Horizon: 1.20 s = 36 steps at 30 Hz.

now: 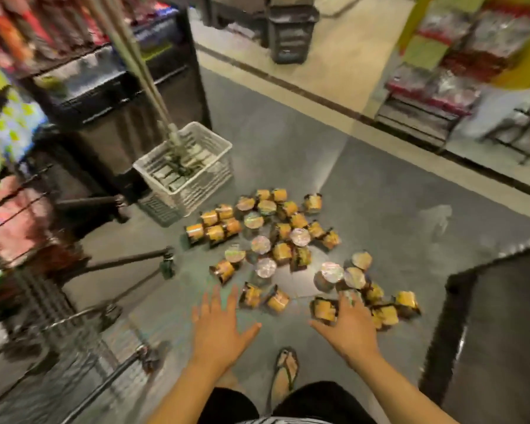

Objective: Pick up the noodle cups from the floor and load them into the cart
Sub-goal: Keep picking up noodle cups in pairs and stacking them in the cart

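Observation:
Several yellow noodle cups (283, 240) with silver lids lie scattered on the grey floor, some upright, some on their sides. My left hand (219, 319) hovers with spread fingers just short of the nearest cups, holding nothing. My right hand (348, 322) reaches over a tipped yellow cup (323, 309), fingers straight and touching or just above it. The wire cart (74, 356) stands at the lower left, its basket blurred.
A white plastic basket (187, 169) with a mop handle stands behind the cups. Dark shelving (110, 111) lines the left, a black unit (496, 332) rises at the right. My sandalled foot (285, 371) is between my arms.

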Each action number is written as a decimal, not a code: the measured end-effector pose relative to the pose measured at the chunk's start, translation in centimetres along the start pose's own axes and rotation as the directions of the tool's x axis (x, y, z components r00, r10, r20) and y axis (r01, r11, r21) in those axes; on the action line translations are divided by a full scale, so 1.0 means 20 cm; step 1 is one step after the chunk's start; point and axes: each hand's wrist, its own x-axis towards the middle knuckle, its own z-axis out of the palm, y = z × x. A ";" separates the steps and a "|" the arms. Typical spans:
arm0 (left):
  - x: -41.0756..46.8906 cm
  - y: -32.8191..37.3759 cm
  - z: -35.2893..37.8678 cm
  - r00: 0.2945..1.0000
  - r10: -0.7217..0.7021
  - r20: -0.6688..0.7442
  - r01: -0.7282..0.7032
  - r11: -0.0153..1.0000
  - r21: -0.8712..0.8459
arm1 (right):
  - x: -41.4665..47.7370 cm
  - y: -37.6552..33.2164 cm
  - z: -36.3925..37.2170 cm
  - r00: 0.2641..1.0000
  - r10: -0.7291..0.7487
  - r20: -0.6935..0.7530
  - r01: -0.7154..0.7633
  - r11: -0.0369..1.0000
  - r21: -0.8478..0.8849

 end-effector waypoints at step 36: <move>1.35 1.21 1.99 0.685 0.564 0.461 -0.725 0.595 0.348 | 0.73 1.71 1.59 0.576 0.670 0.468 -0.815 0.519 0.259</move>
